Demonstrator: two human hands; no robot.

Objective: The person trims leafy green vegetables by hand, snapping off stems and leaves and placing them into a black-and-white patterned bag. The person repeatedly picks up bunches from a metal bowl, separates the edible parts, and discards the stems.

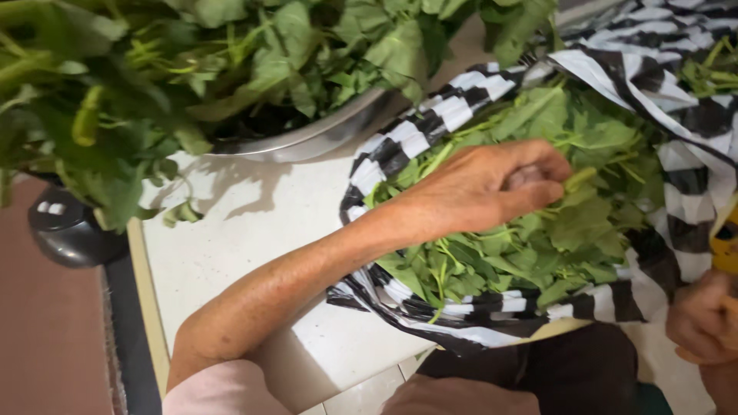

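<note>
My left hand reaches into a black-and-white striped plastic bag full of green leafy stems. Its fingers are pinched around one green stem on top of the pile. My right hand sits at the right edge, next to the bag's side, curled around a yellow object that is mostly cut off. Whether it also touches the bag I cannot tell.
A metal bowl heaped with more leafy greens stands at the upper left on the pale countertop. A dark round object sits by the counter's left edge. A dark-clothed knee shows below the bag.
</note>
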